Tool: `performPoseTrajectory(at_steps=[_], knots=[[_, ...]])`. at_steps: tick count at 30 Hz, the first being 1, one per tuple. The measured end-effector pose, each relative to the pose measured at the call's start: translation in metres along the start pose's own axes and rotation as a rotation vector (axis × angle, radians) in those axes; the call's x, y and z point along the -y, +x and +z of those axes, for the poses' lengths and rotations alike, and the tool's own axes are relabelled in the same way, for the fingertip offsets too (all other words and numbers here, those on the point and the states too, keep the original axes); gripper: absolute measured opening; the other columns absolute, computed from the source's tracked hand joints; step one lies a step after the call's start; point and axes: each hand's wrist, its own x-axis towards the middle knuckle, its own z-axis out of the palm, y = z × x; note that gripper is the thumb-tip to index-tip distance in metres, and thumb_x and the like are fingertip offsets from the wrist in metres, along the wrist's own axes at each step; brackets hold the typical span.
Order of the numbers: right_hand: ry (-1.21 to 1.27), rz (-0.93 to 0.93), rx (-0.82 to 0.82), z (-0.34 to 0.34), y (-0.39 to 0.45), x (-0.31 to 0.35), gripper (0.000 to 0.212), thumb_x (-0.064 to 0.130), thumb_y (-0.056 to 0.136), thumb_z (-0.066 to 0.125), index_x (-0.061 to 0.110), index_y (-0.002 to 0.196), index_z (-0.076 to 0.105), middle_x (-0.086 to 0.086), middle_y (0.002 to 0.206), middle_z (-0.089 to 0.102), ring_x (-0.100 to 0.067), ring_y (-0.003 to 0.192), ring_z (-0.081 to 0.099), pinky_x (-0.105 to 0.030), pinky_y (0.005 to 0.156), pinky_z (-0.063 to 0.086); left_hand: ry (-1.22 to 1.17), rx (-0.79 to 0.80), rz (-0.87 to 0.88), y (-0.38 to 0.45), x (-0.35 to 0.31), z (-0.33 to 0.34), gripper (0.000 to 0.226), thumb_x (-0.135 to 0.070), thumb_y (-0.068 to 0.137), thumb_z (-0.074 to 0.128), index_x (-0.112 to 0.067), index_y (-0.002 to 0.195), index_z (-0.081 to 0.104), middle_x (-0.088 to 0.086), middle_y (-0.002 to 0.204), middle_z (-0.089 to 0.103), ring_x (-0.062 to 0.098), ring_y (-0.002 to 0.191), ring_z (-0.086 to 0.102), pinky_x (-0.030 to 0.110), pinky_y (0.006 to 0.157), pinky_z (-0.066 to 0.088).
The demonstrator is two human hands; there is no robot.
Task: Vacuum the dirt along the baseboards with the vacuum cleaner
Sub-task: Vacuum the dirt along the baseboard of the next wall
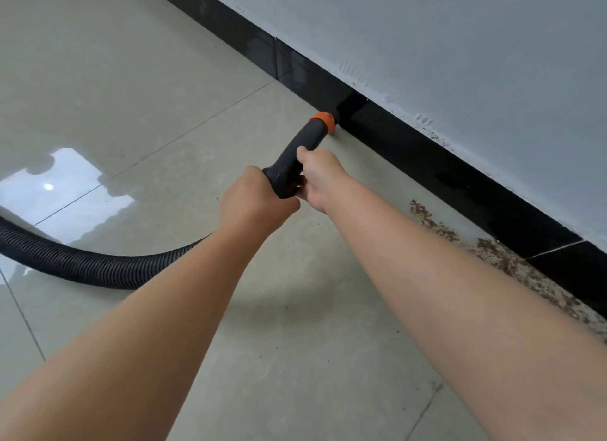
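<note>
Tiled floor [164,79], black baseboard [427,158]: our left hand [254,201], right hand [320,178] closed round nozzle [303,151] at frame centre; dirt [512,263] lower right left.

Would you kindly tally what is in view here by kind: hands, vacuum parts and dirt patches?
Hands: 2, the left hand and right hand, both on the nozzle.
Vacuum parts: 2, the black nozzle and ribbed hose.
Dirt patches: 1, the brown dirt along the baseboard.
Total: 5
</note>
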Motion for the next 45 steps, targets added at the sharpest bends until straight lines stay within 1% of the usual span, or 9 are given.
performPoseTrajectory(at_steps=[3,10,16,21,26,33,35,38,45], knots=[[-0.005,0.027,0.062,0.005,-0.012,-0.017,0.042,0.017,0.101,0.037,0.004,0.141,0.033,-0.015,0.135,0.047,-0.033,0.116,0.052,-0.044,0.090,0.050,0.027,-0.054,-0.043,-0.023,0.015,-0.004,0.031,-0.026,0.075,0.064,-0.013,0.095,0.043,-0.006,0.069,0.047,0.015,0.060,0.049,0.024,0.047,0.032],[-0.066,0.074,0.060,0.017,-0.035,-0.055,0.044,0.021,0.098,0.041,0.010,0.140,0.035,-0.013,0.133,0.050,-0.034,0.114,0.054,-0.047,0.091,0.051,0.010,-0.006,-0.061,-0.064,0.044,-0.011,0.031,-0.027,0.073,0.066,-0.014,0.094,0.048,0.003,0.081,0.065,0.022,0.069,0.062,0.027,0.054,0.042],[0.062,0.031,-0.068,-0.025,-0.041,-0.035,0.041,0.015,0.098,0.043,0.004,0.137,0.038,-0.016,0.127,0.052,-0.035,0.112,0.055,-0.049,0.091,0.050,0.003,0.103,0.022,-0.051,0.008,0.010,0.032,-0.027,0.073,0.066,-0.014,0.094,0.045,0.003,0.083,0.066,0.021,0.075,0.062,0.026,0.053,0.039],[0.136,0.019,-0.075,-0.051,-0.051,-0.021,0.037,0.013,0.099,0.042,0.002,0.134,0.039,-0.013,0.115,0.053,-0.033,0.109,0.056,-0.048,0.088,0.051,0.046,0.149,0.084,-0.046,-0.015,0.017,0.035,-0.029,0.071,0.065,-0.011,0.099,0.053,0.003,0.082,0.067,0.020,0.076,0.064,0.026,0.056,0.042],[0.062,0.077,0.005,-0.037,-0.069,-0.038,0.046,0.017,0.099,0.043,0.006,0.142,0.032,-0.015,0.132,0.050,-0.033,0.112,0.055,-0.046,0.085,0.053,0.088,0.093,0.037,-0.072,0.011,0.003,0.032,-0.032,0.068,0.066,-0.010,0.091,0.059,0.002,0.073,0.066,0.019,0.069,0.064,0.030,0.060,0.047],[0.030,0.126,0.114,-0.017,-0.094,-0.059,0.046,0.017,0.099,0.043,0.006,0.142,0.031,-0.014,0.129,0.053,-0.031,0.110,0.058,-0.041,0.084,0.054,0.138,0.055,0.007,-0.109,0.035,-0.021,0.033,-0.032,0.071,0.068,-0.013,0.092,0.052,0.003,0.076,0.065,0.020,0.070,0.063,0.032,0.063,0.049],[0.030,0.120,0.101,-0.023,-0.100,-0.064,0.045,0.017,0.099,0.043,0.006,0.141,0.032,-0.014,0.126,0.055,-0.030,0.108,0.059,-0.041,0.085,0.054,0.144,0.082,0.016,-0.114,0.034,-0.021,0.033,-0.031,0.070,0.069,-0.014,0.092,0.051,0.003,0.076,0.066,0.020,0.071,0.063,0.032,0.062,0.049],[0.053,0.104,0.067,-0.040,-0.106,-0.065,0.042,0.015,0.099,0.042,0.004,0.139,0.034,-0.015,0.124,0.056,-0.029,0.105,0.060,-0.038,0.079,0.053,0.150,0.132,0.057,-0.116,0.027,-0.013,0.034,-0.031,0.071,0.069,-0.014,0.094,0.049,0.001,0.080,0.064,0.021,0.075,0.062,0.030,0.059,0.045],[0.144,0.096,-0.020,-0.068,-0.108,-0.043,0.041,0.010,0.098,0.044,0.001,0.137,0.036,-0.017,0.126,0.053,-0.032,0.111,0.056,-0.043,0.080,0.050,0.100,0.155,0.088,-0.107,-0.003,0.013,0.035,-0.031,0.072,0.067,-0.009,0.096,0.052,0.005,0.080,0.067,0.021,0.075,0.063,0.029,0.060,0.045]])
